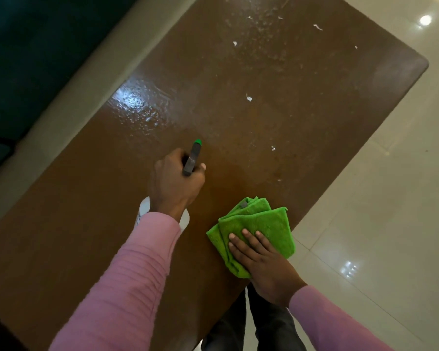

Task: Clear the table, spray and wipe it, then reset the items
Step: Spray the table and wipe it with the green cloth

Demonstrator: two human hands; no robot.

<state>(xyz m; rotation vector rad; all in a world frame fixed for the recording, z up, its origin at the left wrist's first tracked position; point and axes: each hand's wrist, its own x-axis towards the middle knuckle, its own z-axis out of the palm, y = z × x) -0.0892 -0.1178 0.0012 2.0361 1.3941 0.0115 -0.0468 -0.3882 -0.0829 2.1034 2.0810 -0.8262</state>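
I can read no text, number or brand from here. The only printing I can find is a thin strip of label (139, 219) on the white body of the spray bottle (144, 206). It sits just behind the left hand (175, 181), at the edge of the sleeve, and its dark marks are too small and blurred to make out. A small grey tag (243, 204) sits on the green cloth (269, 224), just past the fingertips of the right hand (261, 259), but I see no lettering on it. The white paper scraps (249, 98) on the surface (314, 102), well ahead of both hands, show no writing I can make out.
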